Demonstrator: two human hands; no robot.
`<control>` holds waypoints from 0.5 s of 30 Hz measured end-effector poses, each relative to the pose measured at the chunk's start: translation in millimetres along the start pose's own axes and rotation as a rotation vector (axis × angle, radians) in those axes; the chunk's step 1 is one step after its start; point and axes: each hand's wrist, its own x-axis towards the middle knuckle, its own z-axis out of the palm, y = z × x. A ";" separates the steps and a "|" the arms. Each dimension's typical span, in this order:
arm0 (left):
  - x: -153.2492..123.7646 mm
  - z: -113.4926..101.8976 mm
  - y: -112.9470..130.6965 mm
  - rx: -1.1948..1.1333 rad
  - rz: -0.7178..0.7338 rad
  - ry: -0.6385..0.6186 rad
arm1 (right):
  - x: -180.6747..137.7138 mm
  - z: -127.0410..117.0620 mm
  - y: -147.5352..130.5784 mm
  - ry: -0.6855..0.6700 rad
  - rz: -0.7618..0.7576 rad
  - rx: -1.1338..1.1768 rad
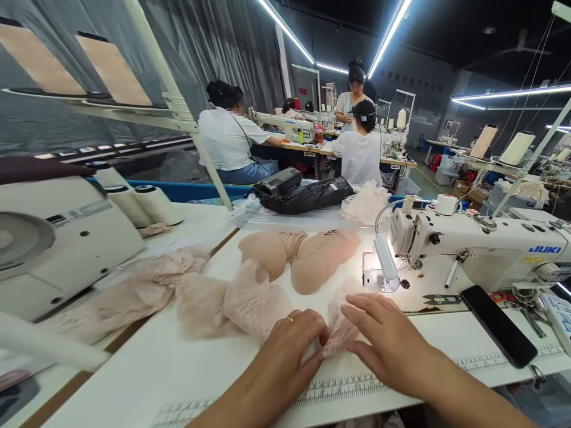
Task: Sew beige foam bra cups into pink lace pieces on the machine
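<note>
My left hand [289,351] and my right hand [383,339] lie close together on the white sewing table [178,368], both pinching a small piece of pale pink lace [339,330] between their fingertips. A ring shows on the left hand. Just left of the hands lies a heap of the same lace pieces [236,303]. Behind them rests a stack of beige bra cups [307,255]. The white JUKI sewing machine [482,244] stands to the right, its lamp lighting the needle area [379,276].
A black phone [497,326], thread snips [439,299] and scissors [526,309] lie right of the hands. Another white machine [57,238] and thread cones [143,205] stand at left. A black bag [307,195] lies behind. Three people work at tables farther back.
</note>
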 end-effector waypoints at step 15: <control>12.4 -12.3 28.7 -1.139 -0.508 -0.030 | -14.4 12.6 8.0 0.178 0.778 1.101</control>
